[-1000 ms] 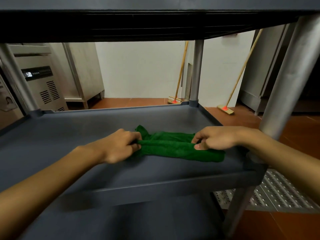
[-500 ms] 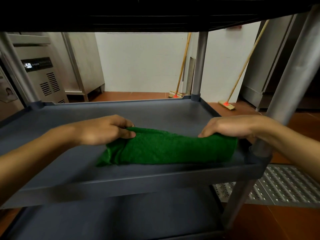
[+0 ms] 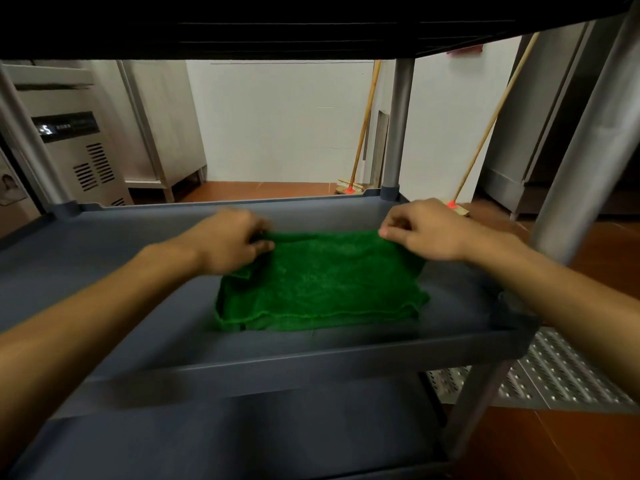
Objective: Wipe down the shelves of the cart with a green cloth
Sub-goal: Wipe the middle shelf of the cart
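A green cloth (image 3: 322,285) lies spread in a folded rectangle on the middle shelf (image 3: 121,265) of the dark grey cart. My left hand (image 3: 228,242) pinches the cloth's far left corner. My right hand (image 3: 424,230) pinches its far right corner. Both hands hold the far edge slightly raised, while the near edge rests on the shelf. The bottom shelf (image 3: 242,438) shows below, and the top shelf's underside (image 3: 277,26) is overhead.
Grey cart posts stand at the right front (image 3: 588,140), far right (image 3: 398,133) and far left (image 3: 24,140). Beyond the cart are a steel appliance (image 3: 72,140), two brooms (image 3: 360,140) against the white wall, and a perforated metal floor grate (image 3: 561,375).
The cloth was bunched in a narrow roll between my hands; both hands have moved away from me and spread it out into a wider flat rectangle on the shelf.
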Tool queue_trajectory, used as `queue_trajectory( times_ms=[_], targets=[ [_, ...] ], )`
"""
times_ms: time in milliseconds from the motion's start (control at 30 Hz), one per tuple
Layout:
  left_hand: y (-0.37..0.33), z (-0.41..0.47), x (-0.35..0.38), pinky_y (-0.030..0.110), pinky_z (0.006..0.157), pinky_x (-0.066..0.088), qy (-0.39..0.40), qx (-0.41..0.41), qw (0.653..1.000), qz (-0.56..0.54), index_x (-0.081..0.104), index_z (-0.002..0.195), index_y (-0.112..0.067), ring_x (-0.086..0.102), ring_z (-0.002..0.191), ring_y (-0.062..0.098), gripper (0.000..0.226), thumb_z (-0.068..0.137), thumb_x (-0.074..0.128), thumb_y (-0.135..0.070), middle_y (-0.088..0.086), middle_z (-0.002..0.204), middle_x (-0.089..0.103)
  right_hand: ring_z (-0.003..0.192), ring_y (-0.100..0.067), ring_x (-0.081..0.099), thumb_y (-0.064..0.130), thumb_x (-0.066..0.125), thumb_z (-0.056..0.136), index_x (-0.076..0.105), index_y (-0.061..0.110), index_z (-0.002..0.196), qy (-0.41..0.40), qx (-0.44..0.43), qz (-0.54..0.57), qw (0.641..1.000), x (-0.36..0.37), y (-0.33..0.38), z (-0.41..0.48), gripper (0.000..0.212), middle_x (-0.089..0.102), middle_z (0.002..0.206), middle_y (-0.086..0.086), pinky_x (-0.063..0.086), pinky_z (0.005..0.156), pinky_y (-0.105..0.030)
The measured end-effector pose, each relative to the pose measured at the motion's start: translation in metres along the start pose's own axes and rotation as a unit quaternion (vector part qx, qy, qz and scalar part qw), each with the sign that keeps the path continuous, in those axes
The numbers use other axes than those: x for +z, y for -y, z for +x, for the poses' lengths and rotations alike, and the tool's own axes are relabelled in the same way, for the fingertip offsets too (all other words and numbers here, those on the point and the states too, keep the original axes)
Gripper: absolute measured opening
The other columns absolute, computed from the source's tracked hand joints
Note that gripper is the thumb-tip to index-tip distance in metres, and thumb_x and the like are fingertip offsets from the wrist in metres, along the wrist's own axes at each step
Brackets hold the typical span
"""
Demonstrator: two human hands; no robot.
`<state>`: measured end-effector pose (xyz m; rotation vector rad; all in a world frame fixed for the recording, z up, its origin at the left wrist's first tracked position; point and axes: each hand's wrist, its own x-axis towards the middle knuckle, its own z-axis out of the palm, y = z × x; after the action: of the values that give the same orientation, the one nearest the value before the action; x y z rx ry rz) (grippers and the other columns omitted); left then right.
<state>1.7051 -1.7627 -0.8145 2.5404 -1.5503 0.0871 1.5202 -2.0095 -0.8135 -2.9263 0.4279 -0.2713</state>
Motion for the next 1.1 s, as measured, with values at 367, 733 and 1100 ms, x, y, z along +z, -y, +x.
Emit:
queue_trajectory(
  times_ms=[367,733,1100],
  targets=[
    [-0.024,-0.028,0.053,0.03,0.1,0.045,0.065,0.12,0.99,-0.026,0.057,0.123,-0.045,0.053,0.109,0.005,0.055,0.08,0.045,-0.077,-0.012,0.119,0.052,0.111,-0.006,0.045,0.068,0.061,0.078,0.051,0.045,0.133,0.128,-0.118,0.036,0.984,0.047,0.001,-0.024,0.06,0.046,0.12,0.013,0.041,0.099,-0.029],
    [-0.033,-0.028,0.042,0.033,0.09,0.047,0.092,0.141,0.984,-0.062,0.064,0.104,-0.032,0.057,0.092,0.003,0.037,0.091,0.041,-0.058,-0.01,0.102,0.057,0.09,-0.001,0.054,0.037,0.056,0.096,0.065,0.028,0.123,0.128,-0.139,0.104,0.976,0.048,0.004,-0.033,0.03,0.056,0.096,0.013,0.042,0.082,-0.02],
    [-0.052,-0.036,0.037,0.038,0.071,0.044,0.155,0.137,0.944,-0.257,0.065,0.087,-0.016,0.053,0.072,0.024,0.025,0.099,0.054,-0.035,0.012,0.08,0.056,0.091,0.008,0.062,0.034,0.057,0.096,0.071,0.029,0.111,0.268,-0.075,0.192,0.941,0.016,0.007,-0.056,0.021,0.067,0.095,0.03,0.043,0.078,-0.012]
  ],
)
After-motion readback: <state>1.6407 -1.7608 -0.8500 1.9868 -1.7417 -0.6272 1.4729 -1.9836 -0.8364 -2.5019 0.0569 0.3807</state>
